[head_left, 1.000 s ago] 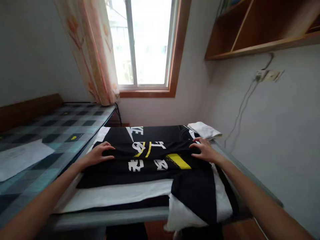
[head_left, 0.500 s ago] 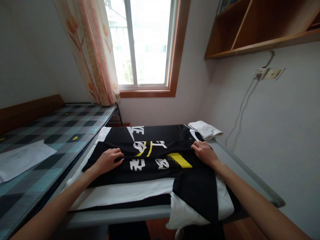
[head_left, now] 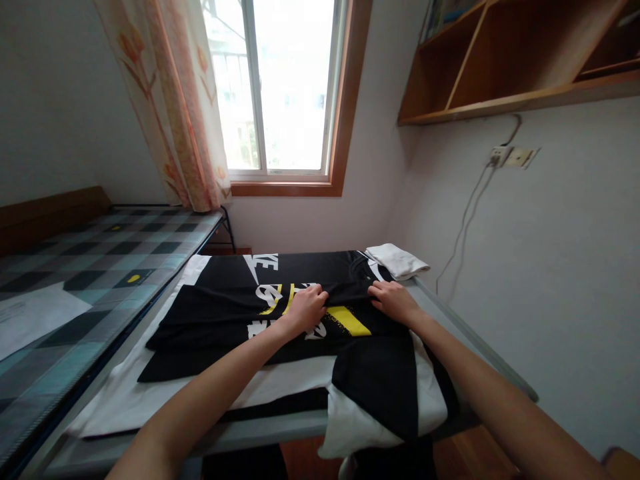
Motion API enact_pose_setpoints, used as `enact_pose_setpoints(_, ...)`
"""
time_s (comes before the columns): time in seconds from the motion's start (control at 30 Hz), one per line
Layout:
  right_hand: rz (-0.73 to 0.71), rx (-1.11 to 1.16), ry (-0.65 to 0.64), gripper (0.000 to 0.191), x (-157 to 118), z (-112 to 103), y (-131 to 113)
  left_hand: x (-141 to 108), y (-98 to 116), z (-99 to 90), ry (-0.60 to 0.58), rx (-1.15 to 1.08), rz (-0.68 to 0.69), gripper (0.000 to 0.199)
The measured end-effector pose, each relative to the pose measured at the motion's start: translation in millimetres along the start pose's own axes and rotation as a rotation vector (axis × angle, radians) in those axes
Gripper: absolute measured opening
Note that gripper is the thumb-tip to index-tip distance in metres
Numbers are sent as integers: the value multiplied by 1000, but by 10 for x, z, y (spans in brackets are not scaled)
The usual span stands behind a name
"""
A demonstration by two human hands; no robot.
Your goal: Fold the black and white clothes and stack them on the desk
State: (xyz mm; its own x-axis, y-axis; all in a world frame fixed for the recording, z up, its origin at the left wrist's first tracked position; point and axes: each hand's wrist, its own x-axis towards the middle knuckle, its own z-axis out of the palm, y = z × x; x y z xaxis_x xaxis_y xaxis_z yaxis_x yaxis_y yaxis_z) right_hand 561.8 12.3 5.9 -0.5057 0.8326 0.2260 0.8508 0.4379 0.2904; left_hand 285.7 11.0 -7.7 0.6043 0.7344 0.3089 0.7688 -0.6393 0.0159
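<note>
A black shirt (head_left: 225, 303) with white lettering and yellow marks lies partly folded over, with white cloth (head_left: 120, 400) under its left and near parts. My left hand (head_left: 307, 308) grips the fabric near the middle, beside the yellow stripe, its fingers curled over a fold. Further right, near the collar, my right hand (head_left: 393, 301) pinches the same shirt. A black and white sleeve hangs over the near edge of the board. The fingertips of both hands are partly hidden in the cloth.
The grey board (head_left: 280, 427) carries a small folded white cloth (head_left: 397, 260) at its far right. To the left is a checked mattress (head_left: 145, 233) with a paper sheet (head_left: 40, 313). A wall shelf (head_left: 505, 60) and hanging cords are at the right, a curtained window behind.
My left hand has moved right, from the shirt's left part to its middle. The left part of the shirt now lies uncovered by it. My right hand stays near the collar. The view has shifted slightly.
</note>
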Motion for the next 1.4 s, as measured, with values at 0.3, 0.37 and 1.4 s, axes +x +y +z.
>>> enact_pose_setpoints(0.3, -52, -35, 138, 16, -82, 104, 98, 68, -24, 18, -19, 182, 257, 18)
enact_pose_setpoints(0.37, -80, 6, 101, 19, -169, 189, 118, -7, -42, 39, -19, 150, 268, 17)
enact_pose_setpoints(1.4, -214, 621, 184, 59, 812, 212, -1262, -2195, -2056, -618, 6, -174, -240, 29)
